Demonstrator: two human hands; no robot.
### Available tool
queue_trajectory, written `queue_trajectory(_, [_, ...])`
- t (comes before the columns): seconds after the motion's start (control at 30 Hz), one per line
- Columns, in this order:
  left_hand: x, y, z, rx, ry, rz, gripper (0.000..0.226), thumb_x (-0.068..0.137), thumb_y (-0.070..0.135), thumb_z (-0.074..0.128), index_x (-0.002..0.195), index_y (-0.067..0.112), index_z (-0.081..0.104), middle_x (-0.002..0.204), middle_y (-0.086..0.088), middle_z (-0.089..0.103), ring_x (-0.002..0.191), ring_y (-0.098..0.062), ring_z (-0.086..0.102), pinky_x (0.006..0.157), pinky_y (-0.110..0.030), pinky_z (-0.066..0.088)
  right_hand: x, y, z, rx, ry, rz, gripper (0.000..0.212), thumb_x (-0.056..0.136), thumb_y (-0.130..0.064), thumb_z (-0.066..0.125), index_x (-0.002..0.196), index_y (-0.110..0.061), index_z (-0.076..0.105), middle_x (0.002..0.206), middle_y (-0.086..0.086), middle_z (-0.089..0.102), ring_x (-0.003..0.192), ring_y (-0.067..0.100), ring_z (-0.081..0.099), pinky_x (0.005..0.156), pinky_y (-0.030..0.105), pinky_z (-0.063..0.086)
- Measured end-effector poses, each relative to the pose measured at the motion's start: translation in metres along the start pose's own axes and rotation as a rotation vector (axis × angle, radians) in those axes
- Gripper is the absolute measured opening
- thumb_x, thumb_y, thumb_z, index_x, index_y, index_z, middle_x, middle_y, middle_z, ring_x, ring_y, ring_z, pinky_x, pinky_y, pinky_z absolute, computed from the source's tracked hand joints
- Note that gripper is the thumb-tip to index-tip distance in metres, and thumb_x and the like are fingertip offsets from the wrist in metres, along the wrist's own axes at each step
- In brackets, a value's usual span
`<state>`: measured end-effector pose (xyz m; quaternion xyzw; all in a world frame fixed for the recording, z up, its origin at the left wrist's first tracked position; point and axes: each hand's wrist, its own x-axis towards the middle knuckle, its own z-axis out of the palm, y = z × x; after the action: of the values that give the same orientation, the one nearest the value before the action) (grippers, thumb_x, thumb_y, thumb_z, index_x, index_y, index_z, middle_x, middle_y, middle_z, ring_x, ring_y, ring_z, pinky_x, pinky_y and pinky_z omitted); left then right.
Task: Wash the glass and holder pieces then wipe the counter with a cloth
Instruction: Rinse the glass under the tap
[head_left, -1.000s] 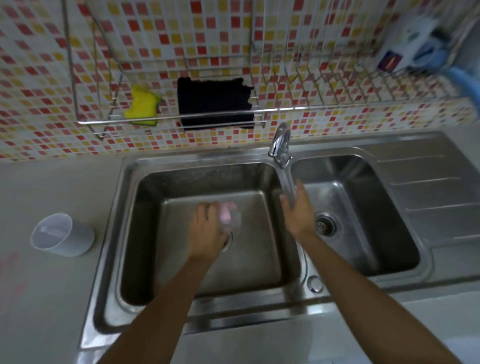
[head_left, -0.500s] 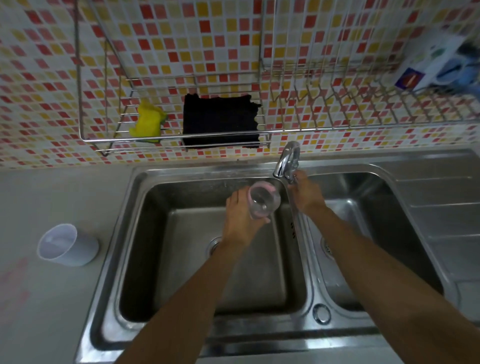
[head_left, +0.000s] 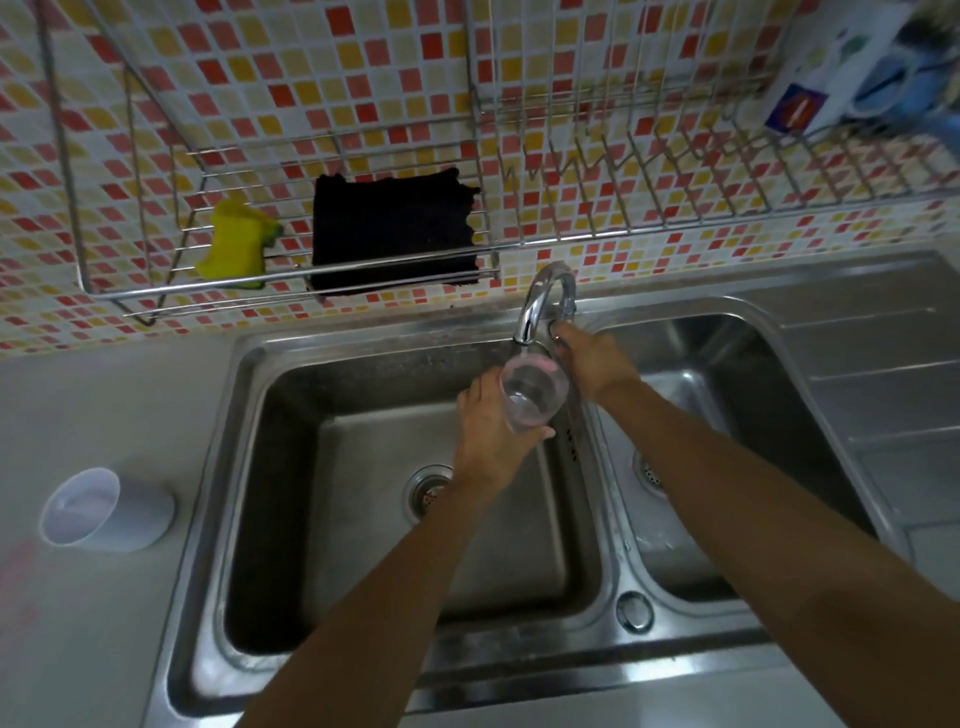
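Observation:
My left hand (head_left: 485, 434) grips a clear glass with a pink tint (head_left: 531, 392), mouth up, just under the spout of the chrome tap (head_left: 540, 301) over the left sink basin (head_left: 322, 519). A little water lies in the glass. My right hand (head_left: 587, 358) reaches behind the glass to the base of the tap, its fingers closed around the tap handle. A white holder cup (head_left: 104, 512) lies on its side on the grey counter (head_left: 93, 405) at the left. A black cloth (head_left: 392, 231) hangs on the wire rack (head_left: 156, 301).
A yellow sponge (head_left: 234, 247) sits in the wire rack left of the cloth. The right basin (head_left: 737, 415) and its draining board (head_left: 893, 374) lie to the right. A dish rack (head_left: 727, 171) on the tiled wall holds a blue and white package (head_left: 831, 73).
My left hand lifted the glass from the bottom of the left basin up under the spout. My right hand moved from the divider up to the tap base. The view shifted closer.

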<state>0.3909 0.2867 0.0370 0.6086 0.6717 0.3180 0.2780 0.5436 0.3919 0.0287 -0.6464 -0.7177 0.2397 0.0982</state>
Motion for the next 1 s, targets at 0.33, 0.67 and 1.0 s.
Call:
queue_trajectory(0.33, [0.001,-0.015,0.007,-0.095,0.037,-0.066,0.087,0.049,0.039,0.09,0.123,0.021,0.049,0.118,0.007,0.056,0.11,-0.015,0.054,0.095,-0.04,0.048,0.003,-0.004,0.002,0.005,0.007,0.02,0.028,0.099,-0.034,0.04,0.118,-0.022,0.056,0.104,0.02,0.064,0.087,0.034,0.062,0.074,0.027,0.041])
queue_trajectory(0.67, [0.002,-0.013,0.013,-0.154,0.045,-0.074,0.081,0.049,0.041,0.089,0.119,0.03,0.051,0.114,0.006,0.06,0.107,-0.017,0.059,0.089,-0.044,0.052,0.003,-0.003,0.0,-0.061,0.031,-0.049,0.028,0.101,-0.034,0.038,0.118,-0.019,0.055,0.093,0.019,0.063,0.068,0.025,0.048,0.068,0.028,0.037])
queue_trajectory(1.0, [-0.006,-0.024,0.011,-0.155,0.078,-0.067,0.083,0.049,0.039,0.089,0.121,0.028,0.049,0.116,0.006,0.058,0.109,-0.018,0.056,0.09,-0.045,0.051,0.006,-0.009,-0.001,0.01,0.081,0.016,0.023,0.1,-0.03,0.044,0.111,-0.014,0.056,0.085,0.016,0.062,0.075,0.028,0.057,0.068,0.029,0.04])
